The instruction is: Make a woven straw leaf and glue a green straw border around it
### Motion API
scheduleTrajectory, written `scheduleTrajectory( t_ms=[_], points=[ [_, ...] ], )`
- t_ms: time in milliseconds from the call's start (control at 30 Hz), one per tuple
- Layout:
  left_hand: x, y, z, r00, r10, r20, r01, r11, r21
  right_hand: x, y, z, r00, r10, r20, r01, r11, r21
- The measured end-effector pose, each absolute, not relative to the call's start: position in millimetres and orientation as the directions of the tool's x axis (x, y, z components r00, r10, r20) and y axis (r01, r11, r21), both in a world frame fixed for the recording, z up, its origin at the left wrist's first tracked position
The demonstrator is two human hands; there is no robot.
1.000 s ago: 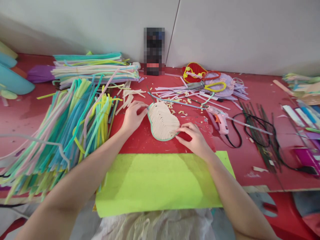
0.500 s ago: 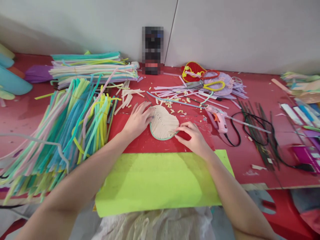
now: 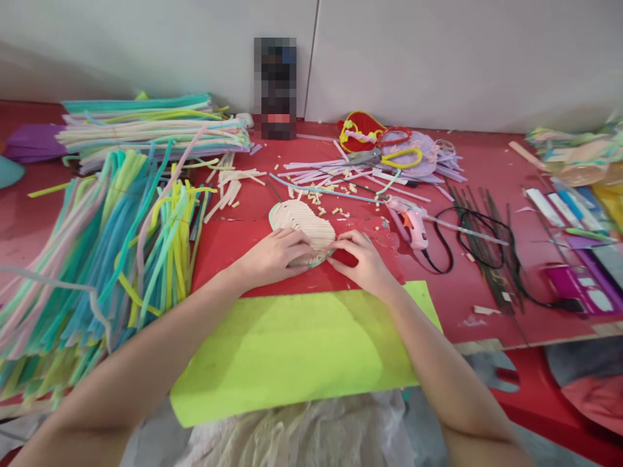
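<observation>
A cream, leaf-shaped piece (image 3: 311, 224) made of ribbed rows that look like pipe cleaners lies on the red table, with a thin green strip along part of its edge. My left hand (image 3: 277, 256) covers its lower left, fingers bent together over the lower edge. Thumb and fingertips of my right hand (image 3: 364, 263) pinch the lower right edge, where the green strip shows. The parts of the leaf under my left fingers are hidden.
A lime-green sheet (image 3: 302, 350) lies along the table's front edge. Bundled pipe cleaners (image 3: 92, 253) crowd the left side. A pink glue gun (image 3: 413, 224) with a black cord lies right, scissors (image 3: 384, 157) behind. A pixelated dark upright object (image 3: 277, 91) leans against the wall.
My left hand has slid from the leaf's upper left edge down to its lower edge. My right hand keeps its pinch at the right. The whole view has shifted slightly.
</observation>
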State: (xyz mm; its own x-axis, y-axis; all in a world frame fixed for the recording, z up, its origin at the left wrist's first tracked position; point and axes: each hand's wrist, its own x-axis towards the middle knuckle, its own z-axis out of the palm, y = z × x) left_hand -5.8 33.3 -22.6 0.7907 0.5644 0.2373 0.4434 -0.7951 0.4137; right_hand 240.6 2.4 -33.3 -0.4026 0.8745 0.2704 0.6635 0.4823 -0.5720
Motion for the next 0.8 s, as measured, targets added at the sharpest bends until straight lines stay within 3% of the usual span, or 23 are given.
scheduleTrajectory(
  t_ms=[133, 300, 400, 800],
  points=[
    [-7, 36, -20, 0.789, 0.577, 0.21, 0.441, -0.771, 0.46, 242, 2, -34, -0.406, 0.871, 0.276, 0.664, 0.489, -0.565],
    [-26, 47, -19, 0.811, 0.56, 0.171, 0.331, -0.679, 0.655, 241, 2, -34, -0.404, 0.872, 0.276, 0.661, 0.487, -0.571],
    [-35, 54, -21, 0.811, 0.564, 0.152, 0.305, -0.631, 0.713, 241, 2, -33, -0.4, 0.875, 0.274, 0.66, 0.482, -0.576],
    [-33, 56, -18, 0.829, 0.527, 0.187, 0.284, -0.685, 0.671, 241, 2, -33, -0.401, 0.875, 0.271, 0.662, 0.481, -0.575]
  ],
)
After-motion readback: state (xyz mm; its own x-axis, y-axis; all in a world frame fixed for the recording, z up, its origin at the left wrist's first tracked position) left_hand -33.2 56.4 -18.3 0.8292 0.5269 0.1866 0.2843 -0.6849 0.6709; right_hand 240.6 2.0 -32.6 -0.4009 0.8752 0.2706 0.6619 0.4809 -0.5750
